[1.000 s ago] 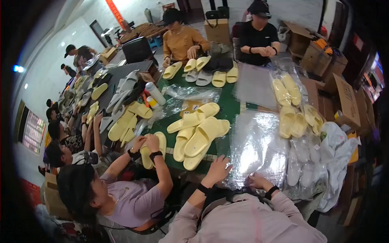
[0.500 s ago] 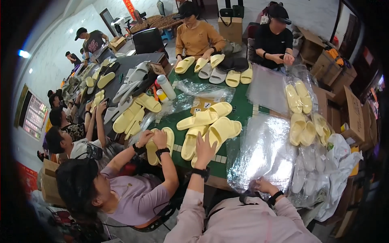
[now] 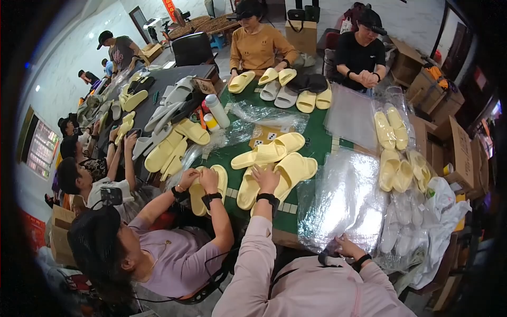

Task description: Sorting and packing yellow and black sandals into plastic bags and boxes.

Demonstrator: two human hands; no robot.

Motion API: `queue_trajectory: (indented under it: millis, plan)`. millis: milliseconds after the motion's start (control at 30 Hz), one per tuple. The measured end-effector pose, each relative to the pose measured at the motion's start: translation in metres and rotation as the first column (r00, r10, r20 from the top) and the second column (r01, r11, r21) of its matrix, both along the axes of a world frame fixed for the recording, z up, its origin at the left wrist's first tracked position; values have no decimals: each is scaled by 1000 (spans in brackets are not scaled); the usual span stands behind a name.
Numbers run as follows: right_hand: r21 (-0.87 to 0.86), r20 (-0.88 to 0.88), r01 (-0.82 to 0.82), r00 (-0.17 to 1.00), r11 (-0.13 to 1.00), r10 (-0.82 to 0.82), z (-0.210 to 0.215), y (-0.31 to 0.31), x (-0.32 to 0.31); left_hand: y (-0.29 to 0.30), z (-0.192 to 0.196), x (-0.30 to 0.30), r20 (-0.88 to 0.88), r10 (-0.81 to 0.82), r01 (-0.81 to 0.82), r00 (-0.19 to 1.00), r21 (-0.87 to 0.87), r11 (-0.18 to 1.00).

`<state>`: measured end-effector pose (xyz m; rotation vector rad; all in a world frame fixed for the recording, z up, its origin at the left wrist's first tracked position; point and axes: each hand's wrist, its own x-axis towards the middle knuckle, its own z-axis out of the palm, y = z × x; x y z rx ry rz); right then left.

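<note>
My left hand reaches over a small pile of pale yellow slippers on the green table. Its fingers are apart and touch the slippers' straps; nothing is lifted. One yellow slipper lies crosswise at the back of the pile, and another sits under and left of my hand. Down at the table's front edge, my right hand has its fingers closed at the near edge of a clear plastic bag, the top one of a shiny stack. A dark thing beside those fingers is too unclear to name.
To my right lie bagged yellow slippers and bagged pale slippers, with open cartons beyond. A co-worker close on my left handles a yellow pair. Bottles and more bags stand or lie farther back.
My left hand has come down from above the slippers onto their straps. My right hand stays by the bag's near edge, barely shifted. Across the table, a co-worker's hands have come together.
</note>
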<state>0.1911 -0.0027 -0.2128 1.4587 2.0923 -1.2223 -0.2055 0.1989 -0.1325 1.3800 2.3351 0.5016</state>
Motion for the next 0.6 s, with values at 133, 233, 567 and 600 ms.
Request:
queue_trajectory:
  millis: [133,233,567,600]
  plan:
    - [-1,58,28,998,1000,-28,-1,-4,-2,8,4,-12,67,-105,104,992,14,994]
    - [38,62,24,998,999,-27,3,-7,-4,12,0,-21,-13,-115,116,993,70,991]
    - [15,126,50,991,999,-52,18,-11,-15,24,-5,-44,-45,-237,240,971,250,938]
    - [17,125,54,991,998,-55,18,-12,-16,25,-8,-45,14,-269,257,963,258,931]
